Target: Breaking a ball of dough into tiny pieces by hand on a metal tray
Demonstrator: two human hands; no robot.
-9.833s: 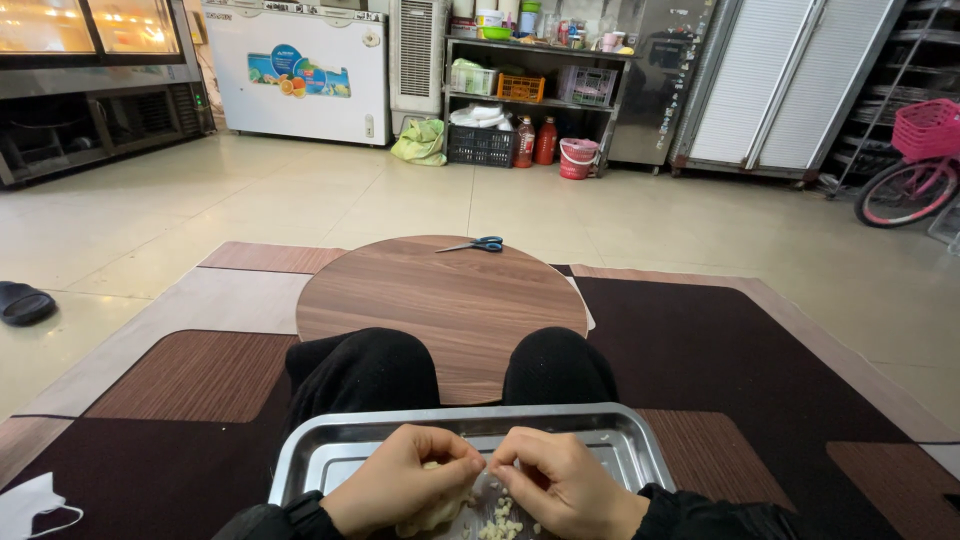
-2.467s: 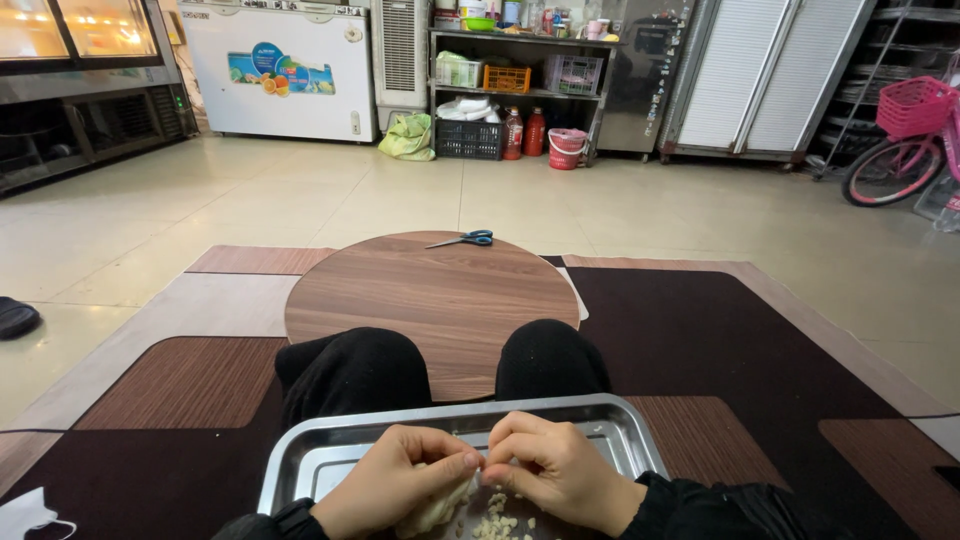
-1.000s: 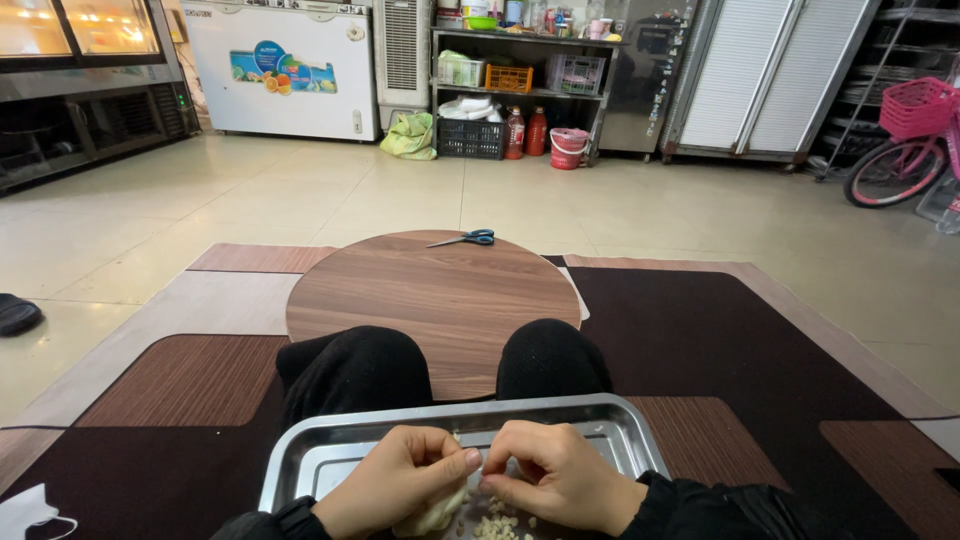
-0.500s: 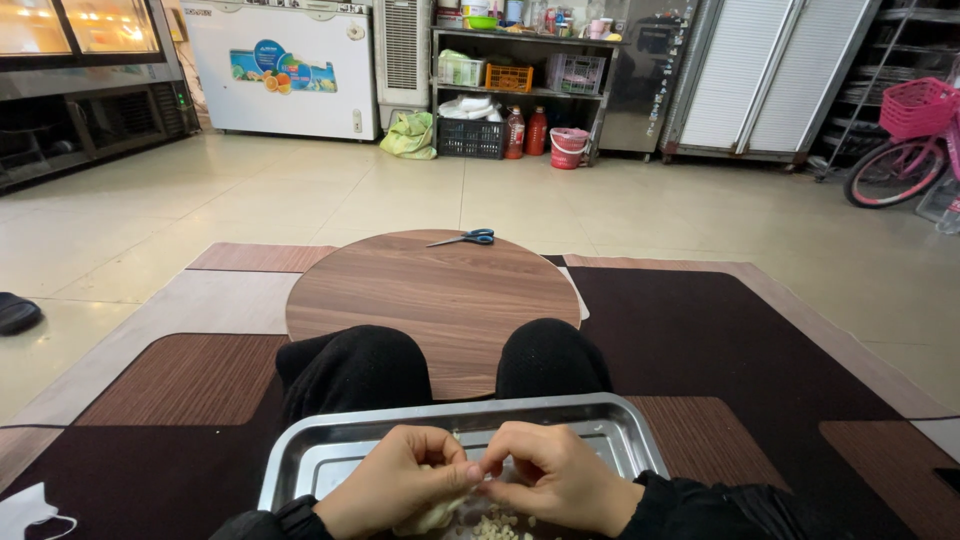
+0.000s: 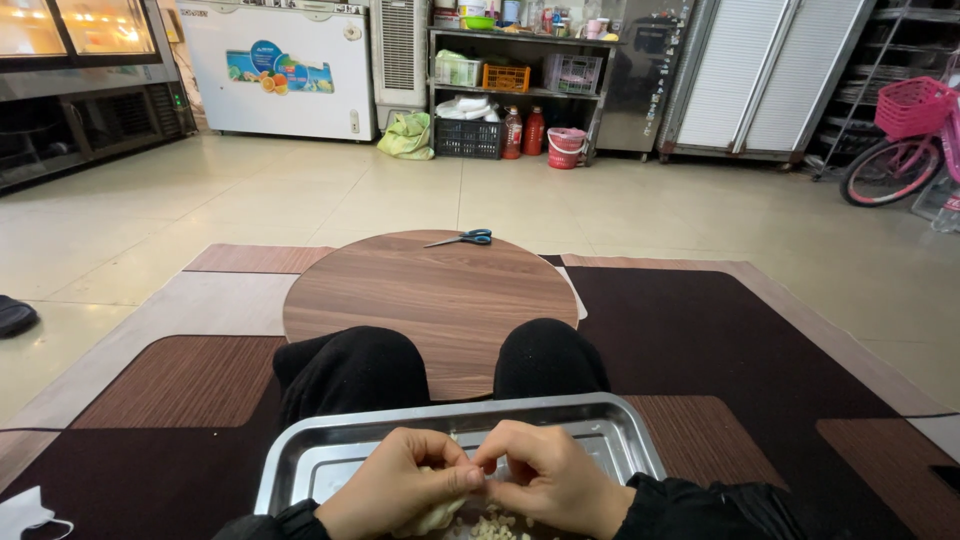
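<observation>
A tiled shop floor stretches back to a white chest freezer [image 5: 278, 70] and a shelf rack [image 5: 515, 75], with a brown patterned mat [image 5: 760, 370] spread in front. A round wooden table [image 5: 430, 300] sits on the mat, and everything else is placed from it. Scissors with blue handles [image 5: 462, 239] lie at the table's far edge. A pink bicycle [image 5: 905, 140] stands well beyond the table. Nearer than the table, past the person's black-clad knees [image 5: 445, 365], a steel tray [image 5: 620, 440] rests on the lap. Above the tray the left hand [image 5: 400, 488] and right hand [image 5: 548, 478] meet, fingertips pinched together on a small pale piece [image 5: 485, 482] between them. Pale peel [image 5: 430, 518] hangs under the left hand, and small chopped bits [image 5: 495, 526] lie in the tray beneath.
</observation>
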